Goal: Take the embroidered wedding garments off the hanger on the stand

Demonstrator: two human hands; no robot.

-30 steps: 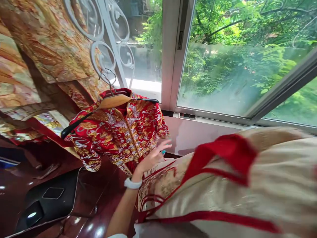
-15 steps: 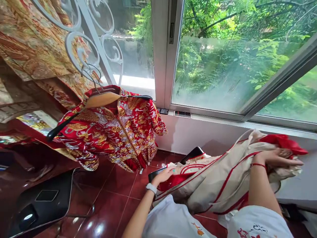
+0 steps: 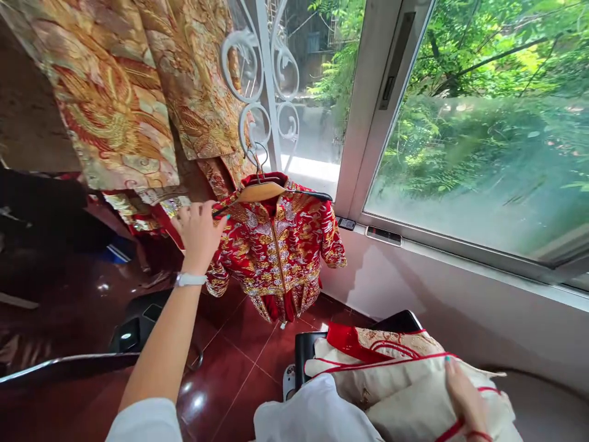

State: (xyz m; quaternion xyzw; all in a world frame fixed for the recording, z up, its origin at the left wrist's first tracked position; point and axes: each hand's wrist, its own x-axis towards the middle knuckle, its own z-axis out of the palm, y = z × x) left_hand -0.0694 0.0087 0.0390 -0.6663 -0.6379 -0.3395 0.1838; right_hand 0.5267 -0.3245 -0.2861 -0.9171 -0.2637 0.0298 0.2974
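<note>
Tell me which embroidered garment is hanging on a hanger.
The red jacket with gold embroidery, hung from the white window grille; the left hand reaches its shoulder. The cream, red-trimmed garment lies bundled under the right hand.

Bright window point(image 3: 483, 141) daylight; edges seemingly warped.

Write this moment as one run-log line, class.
left hand: on red jacket shoulder by hanger | right hand: resting on cream garment | window grille: holds hanger

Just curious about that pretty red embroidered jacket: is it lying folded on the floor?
No, the red jacket hangs on a wooden hanger hooked to the white window grille.
</note>
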